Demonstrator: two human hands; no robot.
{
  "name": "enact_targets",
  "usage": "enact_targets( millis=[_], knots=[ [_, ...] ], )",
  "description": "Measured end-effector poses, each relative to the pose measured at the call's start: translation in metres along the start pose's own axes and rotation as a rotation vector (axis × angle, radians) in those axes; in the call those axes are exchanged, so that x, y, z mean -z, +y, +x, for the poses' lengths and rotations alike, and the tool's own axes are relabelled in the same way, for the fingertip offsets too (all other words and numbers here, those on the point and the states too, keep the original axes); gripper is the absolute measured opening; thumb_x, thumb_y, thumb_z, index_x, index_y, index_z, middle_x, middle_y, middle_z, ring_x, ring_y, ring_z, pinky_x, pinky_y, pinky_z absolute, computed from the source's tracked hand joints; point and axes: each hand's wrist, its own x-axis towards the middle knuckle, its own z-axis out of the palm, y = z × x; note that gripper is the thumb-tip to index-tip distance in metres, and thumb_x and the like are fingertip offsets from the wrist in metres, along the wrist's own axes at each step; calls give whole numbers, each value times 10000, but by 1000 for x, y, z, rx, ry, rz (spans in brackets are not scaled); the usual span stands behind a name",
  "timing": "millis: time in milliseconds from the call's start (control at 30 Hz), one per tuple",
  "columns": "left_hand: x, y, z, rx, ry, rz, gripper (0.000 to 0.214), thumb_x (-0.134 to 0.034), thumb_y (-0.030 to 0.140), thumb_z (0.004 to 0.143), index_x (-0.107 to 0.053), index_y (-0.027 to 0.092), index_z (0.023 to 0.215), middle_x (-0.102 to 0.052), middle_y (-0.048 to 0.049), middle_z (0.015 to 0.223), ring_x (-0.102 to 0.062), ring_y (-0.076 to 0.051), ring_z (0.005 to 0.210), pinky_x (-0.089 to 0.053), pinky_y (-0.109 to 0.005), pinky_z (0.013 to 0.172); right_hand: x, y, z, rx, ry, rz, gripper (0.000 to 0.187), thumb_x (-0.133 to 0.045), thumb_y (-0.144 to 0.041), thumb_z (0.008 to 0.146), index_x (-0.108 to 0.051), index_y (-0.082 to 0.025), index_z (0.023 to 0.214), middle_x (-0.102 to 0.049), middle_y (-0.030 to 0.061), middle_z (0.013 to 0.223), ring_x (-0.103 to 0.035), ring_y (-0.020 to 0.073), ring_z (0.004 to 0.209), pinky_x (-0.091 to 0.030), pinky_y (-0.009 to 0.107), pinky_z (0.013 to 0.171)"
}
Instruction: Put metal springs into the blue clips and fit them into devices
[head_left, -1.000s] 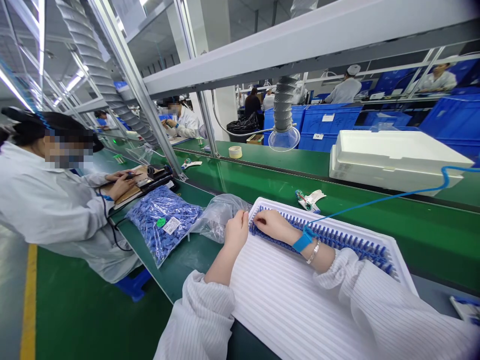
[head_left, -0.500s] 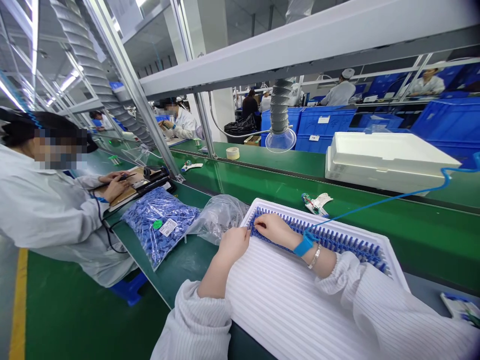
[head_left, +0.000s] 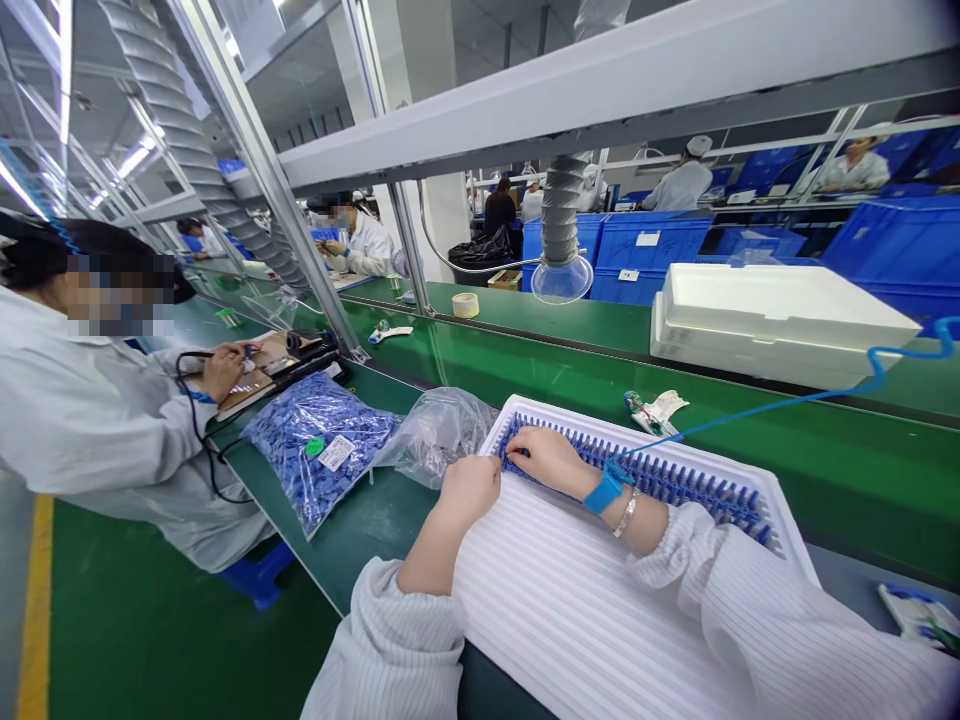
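Note:
A white ribbed tray (head_left: 570, 590) lies in front of me, with rows of small blue parts (head_left: 675, 487) standing along its far side. My left hand (head_left: 471, 490) is closed at the tray's left edge, its fingertips at the left end of the blue rows. Just right of it, my right hand (head_left: 547, 457) reaches over the blue parts with thumb and finger pinched together. Whatever is between the fingers of either hand is too small or hidden to make out. A blue wrist strap (head_left: 606, 488) with a coiled cord is on my right wrist.
Left of the tray lie a clear plastic bag (head_left: 442, 435) and a bag of blue parts (head_left: 319, 445). Beyond the tray, a green conveyor (head_left: 510, 355) carries a white piece with wires (head_left: 656, 412). White foam boxes (head_left: 780, 320) stand behind. A co-worker (head_left: 97, 420) sits at left.
The white piece with wires has slid right along the conveyor, as has another farther left. The co-worker's hands have shifted. My own hands have barely moved.

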Motion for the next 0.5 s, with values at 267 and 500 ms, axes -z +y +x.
enact_targets(
  millis=[267, 500],
  knots=[
    [1, 1, 1, 13, 103, -162, 282, -454, 376, 887, -597, 135, 912, -636, -26, 820, -609, -145, 768, -503, -356, 744, 3, -2, -4, -5, 57, 36, 155, -525, -228, 896, -647, -137, 925, -629, 57, 908, -582, 172, 855, -458, 330, 779],
    [21, -49, -27, 173, 295, -249, 390, -250, 325, 951, -584, 126, 937, -636, -23, 774, -603, -134, 730, -483, -305, 692, 63, 5, -62, 26, 168, 105, 231, -456, -237, 885, -677, -171, 877, -641, 43, 804, -567, 148, 699, -416, 238, 620]
  ],
)
